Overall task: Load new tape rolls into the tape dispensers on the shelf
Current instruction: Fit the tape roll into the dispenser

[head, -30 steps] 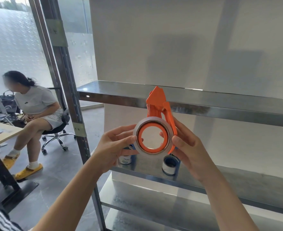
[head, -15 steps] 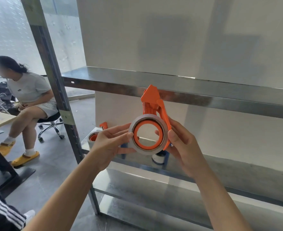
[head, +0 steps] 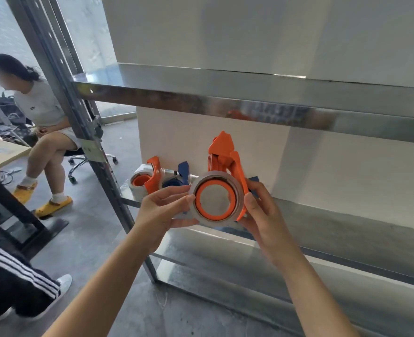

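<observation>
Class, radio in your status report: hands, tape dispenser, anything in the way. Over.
Left hand pinches tape roll rim. Right hand grips orange dispenser. Roll round its hub, before the shelf. Nothing in the way.

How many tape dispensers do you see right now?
3: held dispenser in left hand and right hand; orange dispenser at the shelf's left end; blue dispenser beside it. Behind the held one, blue bits may be a fourth.

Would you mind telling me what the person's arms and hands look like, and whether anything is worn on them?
Both are bare. The left hand and right hand wear no gloves, and no ring shows on the visible fingers. The left forearm and right forearm carry no sleeve, watch or bracelet down to the frame's edge; any sleeve would begin out of view.
</observation>
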Demonstrator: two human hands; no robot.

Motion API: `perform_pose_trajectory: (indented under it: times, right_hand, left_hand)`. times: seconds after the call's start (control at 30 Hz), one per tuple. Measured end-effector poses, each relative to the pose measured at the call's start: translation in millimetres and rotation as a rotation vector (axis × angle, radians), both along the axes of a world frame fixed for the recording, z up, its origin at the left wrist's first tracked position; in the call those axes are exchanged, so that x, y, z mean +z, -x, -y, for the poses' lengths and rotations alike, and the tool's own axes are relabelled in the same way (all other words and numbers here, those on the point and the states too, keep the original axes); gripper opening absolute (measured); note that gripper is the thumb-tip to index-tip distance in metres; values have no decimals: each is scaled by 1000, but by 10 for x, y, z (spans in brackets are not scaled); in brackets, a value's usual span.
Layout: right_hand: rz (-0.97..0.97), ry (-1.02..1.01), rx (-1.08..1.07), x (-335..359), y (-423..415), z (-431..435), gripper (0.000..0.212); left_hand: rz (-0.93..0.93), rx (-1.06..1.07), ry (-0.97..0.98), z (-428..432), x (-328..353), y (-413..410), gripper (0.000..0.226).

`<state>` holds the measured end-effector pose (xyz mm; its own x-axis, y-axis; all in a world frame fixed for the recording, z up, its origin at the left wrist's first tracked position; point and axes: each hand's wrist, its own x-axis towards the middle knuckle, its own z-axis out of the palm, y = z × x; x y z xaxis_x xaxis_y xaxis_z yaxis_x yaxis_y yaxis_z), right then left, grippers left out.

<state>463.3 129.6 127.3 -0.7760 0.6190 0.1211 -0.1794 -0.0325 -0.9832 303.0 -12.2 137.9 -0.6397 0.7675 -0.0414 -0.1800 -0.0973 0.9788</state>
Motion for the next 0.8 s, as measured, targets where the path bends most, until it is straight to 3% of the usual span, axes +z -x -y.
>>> perform_pose_trajectory:
  times: [0.47, 0.57, 0.8]
  right_hand:
    - [147, 63, -123, -358, 938, -393, 43]
    - [160, 57, -159, -338, 1039, -447, 54]
    - [237, 77, -74, -433, 1028, -651, 57]
  left_hand:
    - [94, -91, 121, -552, -343, 1080, 39]
    - [81, -106, 142, -690, -342, 1233, 38]
    - [93, -125, 185, -904, -472, 1331, 36]
